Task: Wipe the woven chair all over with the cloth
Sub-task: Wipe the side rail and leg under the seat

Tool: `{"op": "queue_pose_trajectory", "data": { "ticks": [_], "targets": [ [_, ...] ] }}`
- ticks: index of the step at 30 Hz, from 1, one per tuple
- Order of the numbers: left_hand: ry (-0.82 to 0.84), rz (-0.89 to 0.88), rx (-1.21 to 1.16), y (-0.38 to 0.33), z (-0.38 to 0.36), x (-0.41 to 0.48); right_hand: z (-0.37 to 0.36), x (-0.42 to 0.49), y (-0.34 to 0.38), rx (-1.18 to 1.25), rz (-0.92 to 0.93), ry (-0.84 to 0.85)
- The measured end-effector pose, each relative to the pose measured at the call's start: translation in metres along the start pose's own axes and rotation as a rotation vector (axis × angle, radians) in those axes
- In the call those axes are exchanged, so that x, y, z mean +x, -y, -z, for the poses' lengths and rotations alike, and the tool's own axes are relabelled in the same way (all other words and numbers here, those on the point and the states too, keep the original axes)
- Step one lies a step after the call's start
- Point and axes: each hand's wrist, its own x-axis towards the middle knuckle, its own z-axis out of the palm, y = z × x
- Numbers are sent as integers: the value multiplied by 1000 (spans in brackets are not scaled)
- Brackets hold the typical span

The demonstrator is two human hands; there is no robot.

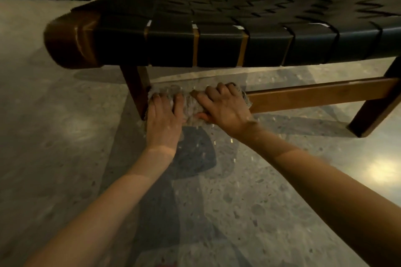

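In the head view, the woven chair [238, 17] stands on a speckled floor [65, 158], and its dark strap seat fills the upper half of the picture. Below the seat's front edge a wooden rail [314, 93] runs between the front left leg [134, 84] and the front right leg [373, 110].

The cloth [191, 102], a pale bunched rag, is wrapped over the left end of that rail, right up against the front left leg. The left hand [162, 119] lies on the cloth beside the leg with its fingers spread and pressing down. It is not clasped round anything, as far as shows. The right hand [225, 108] grips the cloth and the rail inside it, fingers hooked over the top and thumb tucked beneath.

The step in hand appears to be the wiping of the low front rail, at its left end. Most of the rail, out to the right leg, lies bare beyond the cloth and probably remains to be wiped. No streaks or damp marks show on the seat straps, the rounded wooden corner or the legs, so whether those parts are done cannot be told. The chair's back is mostly out of frame.
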Motion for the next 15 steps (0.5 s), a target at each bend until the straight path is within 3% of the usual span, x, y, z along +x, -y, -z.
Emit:
{"op": "queue_pose_trajectory", "data": {
  "ticks": [6,15],
  "targets": [
    [159,56,-275,-39,18,20,-4,-33,-42,27,-69,-106],
    [174,-184,-353,-163,63,85,-27,-119,-174,27,-272,-104]
  ]
}}
